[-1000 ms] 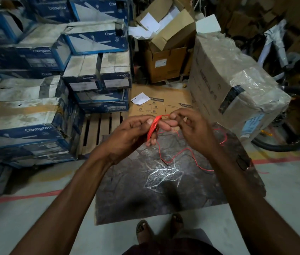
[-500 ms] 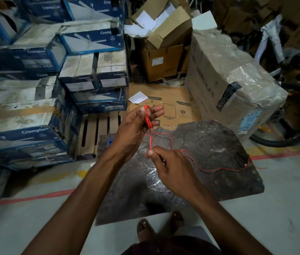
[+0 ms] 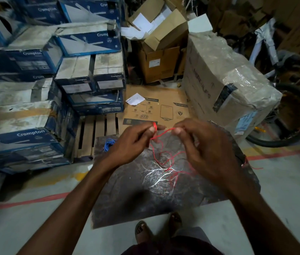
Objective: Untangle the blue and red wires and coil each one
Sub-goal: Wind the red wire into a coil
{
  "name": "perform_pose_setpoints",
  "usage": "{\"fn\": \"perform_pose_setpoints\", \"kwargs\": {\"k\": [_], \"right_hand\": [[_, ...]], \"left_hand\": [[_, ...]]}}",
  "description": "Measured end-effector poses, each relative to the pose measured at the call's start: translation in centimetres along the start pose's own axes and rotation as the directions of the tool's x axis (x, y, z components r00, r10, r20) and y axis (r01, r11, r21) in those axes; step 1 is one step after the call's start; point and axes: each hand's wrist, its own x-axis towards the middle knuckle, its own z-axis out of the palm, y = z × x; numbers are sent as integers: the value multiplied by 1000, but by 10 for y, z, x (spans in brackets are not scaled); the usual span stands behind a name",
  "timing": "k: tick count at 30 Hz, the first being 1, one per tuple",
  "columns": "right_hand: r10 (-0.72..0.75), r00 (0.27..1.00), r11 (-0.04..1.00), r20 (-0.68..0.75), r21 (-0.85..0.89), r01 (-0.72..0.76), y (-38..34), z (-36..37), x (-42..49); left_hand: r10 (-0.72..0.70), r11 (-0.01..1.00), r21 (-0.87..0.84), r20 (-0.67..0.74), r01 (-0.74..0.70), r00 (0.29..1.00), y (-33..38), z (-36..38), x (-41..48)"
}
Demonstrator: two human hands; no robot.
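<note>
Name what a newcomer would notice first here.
The two hands at centre: the left hand holds a small coil of the red wire, and the right hand pinches the strand beside it, the loose rest trailing onto the dark mat. A blue wire lies bundled at the mat's far left corner. Stacked blue boxes fill the left side.

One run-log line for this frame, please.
stage: coiling thin red wire | left hand: holds red loops | right hand: pinches strand | thin blue wire: bundled on dark mottled mat

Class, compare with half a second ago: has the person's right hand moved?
Yes. The right hand went from over the middle of the dark crinkled floor mat toward its far edge.
</note>
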Motion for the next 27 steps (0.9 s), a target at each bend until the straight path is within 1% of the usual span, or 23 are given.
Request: {"fn": "perform_pose_setpoints", "kwargs": {"k": [1,2,4,6,9,12,14,16,20,23,25,27], "right_hand": [[-26,999,1000,-38,-6,25,5,-4,8],[-44,996,999,-76,-11,43,10,-7,16],[-49,987,999,-154,-14,48,19,-9,32],[-35,978,999,-206,24,41,28,-7,45],[2,971,990,-238,138,31,38,2,58],[54,978,973,-202,231,-6,45,22,58],[98,985,955,-145,293,-52,48,43,51],[137,987,934,-82,344,-101,48,63,41],[202,976,890,82,401,-218,38,90,12],[207,963,894,173,366,-258,31,100,-7],[210,954,919,212,289,-267,28,101,-18],[201,947,952,249,176,-249,24,99,-29]], "left_hand": [[16,1000,-5,43,-15,999,6,-1,-2],[22,998,-56,82,-18,996,10,-1,-2],[22,976,-217,158,13,987,15,-5,-4],[4,934,-349,234,81,972,19,-12,-5],[56,839,-532,299,117,953,31,-23,-9],[101,711,-697,238,98,966,38,-31,-9],[96,651,-756,179,75,979,39,-34,-7],[84,630,-775,124,44,989,40,-36,-5],[7,637,-771,10,4,1000,39,-34,1],[-78,626,-780,-46,13,996,31,-27,5],[-141,636,-772,-87,23,986,24,-24,8],[-200,630,-776,-142,16,969,17,-22,13]]}}
